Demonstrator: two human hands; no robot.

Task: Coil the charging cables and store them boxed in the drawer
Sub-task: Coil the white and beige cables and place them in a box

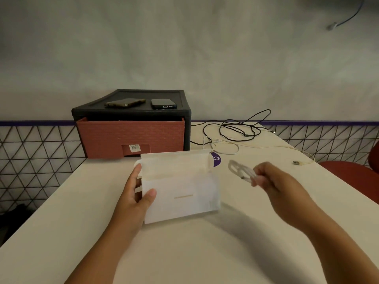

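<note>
We clasp the box (184,201) in the left grip (137,191) to keep it open; right grip (270,181) pinches the coil (238,170), ready to drop in. More cables (247,135) wait.

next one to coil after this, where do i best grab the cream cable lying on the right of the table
Pinch the cream cable just behind its plug, coming down from above. That end lies flat and free near the table's right edge, apart from the black cable's tangle. Its far end runs in among those loops, so pulling there would likely drag them.
</note>
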